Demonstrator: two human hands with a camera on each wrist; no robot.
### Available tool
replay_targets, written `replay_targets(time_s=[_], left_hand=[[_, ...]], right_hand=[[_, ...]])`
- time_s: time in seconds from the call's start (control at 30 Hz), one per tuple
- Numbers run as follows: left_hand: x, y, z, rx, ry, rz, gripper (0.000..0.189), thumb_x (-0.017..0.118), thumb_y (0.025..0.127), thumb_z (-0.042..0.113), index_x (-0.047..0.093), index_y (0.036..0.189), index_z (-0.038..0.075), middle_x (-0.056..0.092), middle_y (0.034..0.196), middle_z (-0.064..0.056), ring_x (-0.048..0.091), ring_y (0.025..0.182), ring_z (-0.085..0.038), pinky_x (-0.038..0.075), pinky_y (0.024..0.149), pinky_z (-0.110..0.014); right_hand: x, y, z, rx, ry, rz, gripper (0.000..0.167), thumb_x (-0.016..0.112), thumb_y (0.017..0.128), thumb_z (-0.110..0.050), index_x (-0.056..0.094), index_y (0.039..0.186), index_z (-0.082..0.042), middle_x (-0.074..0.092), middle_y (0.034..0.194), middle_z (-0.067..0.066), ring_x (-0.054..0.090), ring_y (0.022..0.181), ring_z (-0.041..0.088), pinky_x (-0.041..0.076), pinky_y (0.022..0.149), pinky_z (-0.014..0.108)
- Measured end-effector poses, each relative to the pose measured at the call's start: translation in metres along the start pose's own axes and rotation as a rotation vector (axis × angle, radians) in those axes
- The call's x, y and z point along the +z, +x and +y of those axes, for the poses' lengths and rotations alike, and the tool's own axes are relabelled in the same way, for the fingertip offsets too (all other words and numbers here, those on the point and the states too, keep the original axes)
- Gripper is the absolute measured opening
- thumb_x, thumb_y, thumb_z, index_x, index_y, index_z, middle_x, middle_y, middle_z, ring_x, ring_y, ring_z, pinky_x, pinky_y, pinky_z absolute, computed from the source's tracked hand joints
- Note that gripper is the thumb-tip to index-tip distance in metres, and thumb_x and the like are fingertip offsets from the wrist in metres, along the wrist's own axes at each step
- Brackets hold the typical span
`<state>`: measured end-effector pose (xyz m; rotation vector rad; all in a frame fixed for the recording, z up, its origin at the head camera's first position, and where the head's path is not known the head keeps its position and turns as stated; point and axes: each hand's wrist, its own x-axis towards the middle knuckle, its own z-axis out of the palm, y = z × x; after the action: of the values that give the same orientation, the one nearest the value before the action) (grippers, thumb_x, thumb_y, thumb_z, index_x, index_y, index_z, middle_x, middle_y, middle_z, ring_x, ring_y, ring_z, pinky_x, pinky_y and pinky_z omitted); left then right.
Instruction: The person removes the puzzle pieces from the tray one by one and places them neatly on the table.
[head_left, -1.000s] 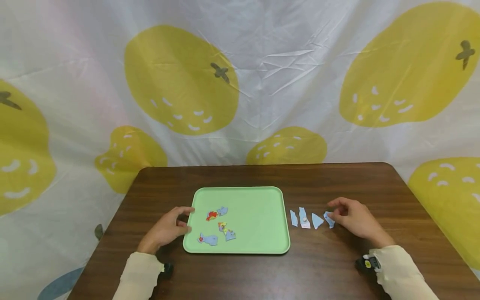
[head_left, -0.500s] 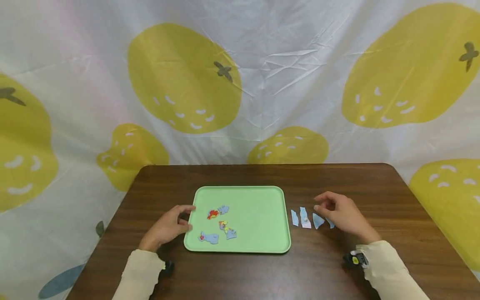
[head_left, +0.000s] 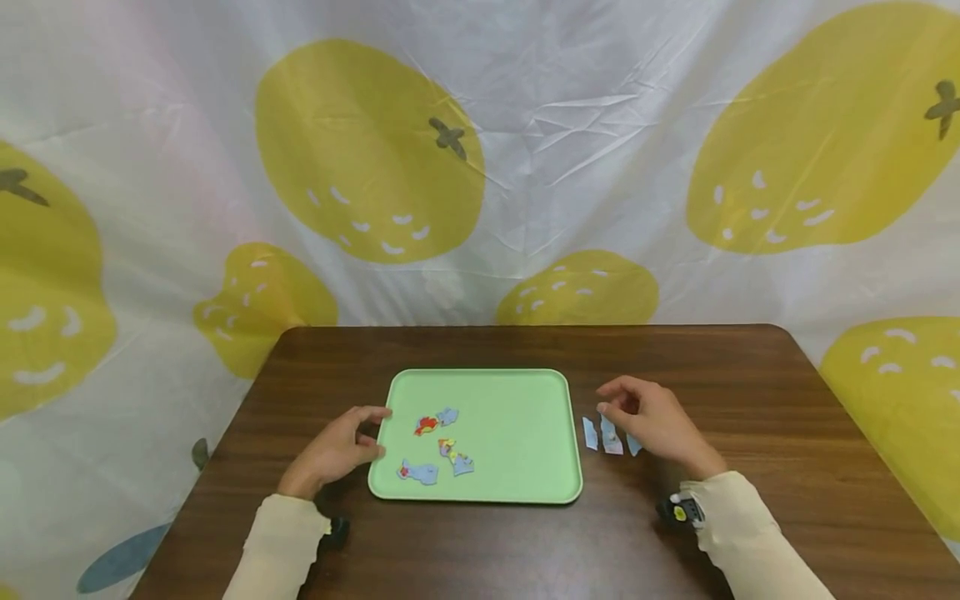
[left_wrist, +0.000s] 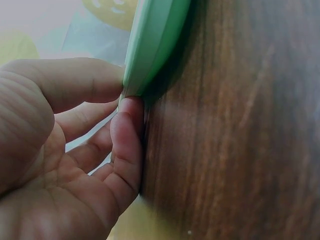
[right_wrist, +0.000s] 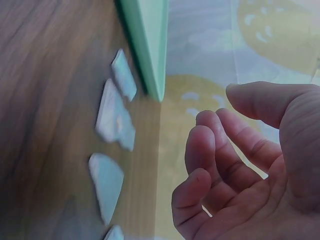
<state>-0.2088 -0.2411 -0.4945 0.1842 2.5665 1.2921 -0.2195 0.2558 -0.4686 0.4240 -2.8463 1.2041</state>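
My left hand (head_left: 333, 446) holds the left rim of the light green tray (head_left: 517, 433); in the left wrist view thumb and fingers meet around the tray's edge. On the tray's left half lie several irregular flat picture pieces, among them a red and yellow piece (head_left: 427, 426) and a grey-blue piece (head_left: 417, 472). My right hand (head_left: 660, 429) hovers over a row of pale blue pieces to the right of the tray, fingers loosely bent, nothing between them. Closest to the tray is a narrow piece (right_wrist: 123, 75), then a larger pinkish-edged one (right_wrist: 115, 120), then a pointed piece (right_wrist: 106, 187).
Everything lies on a dark brown wooden table (head_left: 480, 550). A pale cloth with yellow fruit prints (head_left: 525, 208) hangs behind its far edge. Another pale piece (right_wrist: 115, 233) shows at the bottom of the right wrist view.
My right hand has moved left along the row, from the farthest piece towards the ones nearer the tray. The left hand stays at the tray's rim.
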Motion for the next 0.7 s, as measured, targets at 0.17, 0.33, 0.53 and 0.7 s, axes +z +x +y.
replay_targets(time_s=[0.17,0.33,0.53,0.7], left_hand=[[0.000,0.000,0.000,-0.004,0.001,0.000,0.059,0.078,0.094,0.007,0.058,0.149,0.011,0.053,0.150,-0.017,0.066,0.111,-0.025,0.056,0.084,-0.036],[0.000,0.001,-0.001,-0.008,-0.004,0.000,0.058,0.078,0.094,0.006,0.058,0.149,0.011,0.054,0.149,-0.017,0.066,0.111,-0.025,0.056,0.084,-0.035],[0.001,0.001,-0.002,-0.016,0.002,0.000,0.058,0.077,0.095,0.007,0.058,0.149,0.013,0.054,0.150,-0.017,0.066,0.111,-0.024,0.056,0.083,-0.035],[0.000,0.002,-0.001,-0.012,-0.003,-0.001,0.058,0.077,0.094,0.006,0.058,0.149,0.012,0.054,0.149,-0.017,0.066,0.110,-0.024,0.055,0.082,-0.034]], right_hand=[[0.009,0.006,-0.013,0.000,0.071,-0.006,0.023,0.076,0.099,-0.022,0.075,0.118,-0.009,0.070,0.085,0.000,0.062,0.075,0.016,0.049,0.066,0.028],[0.020,0.014,-0.025,-0.034,0.083,-0.011,0.021,0.076,0.099,-0.020,0.075,0.117,-0.010,0.070,0.084,-0.001,0.062,0.075,0.015,0.049,0.067,0.027],[0.032,0.020,-0.039,-0.068,0.105,-0.021,0.020,0.076,0.098,-0.019,0.075,0.117,-0.014,0.071,0.084,-0.004,0.062,0.075,0.012,0.050,0.069,0.027],[0.040,0.025,-0.048,-0.100,0.106,-0.039,0.020,0.076,0.099,-0.020,0.075,0.117,-0.014,0.069,0.083,-0.004,0.061,0.072,0.011,0.049,0.066,0.026]])
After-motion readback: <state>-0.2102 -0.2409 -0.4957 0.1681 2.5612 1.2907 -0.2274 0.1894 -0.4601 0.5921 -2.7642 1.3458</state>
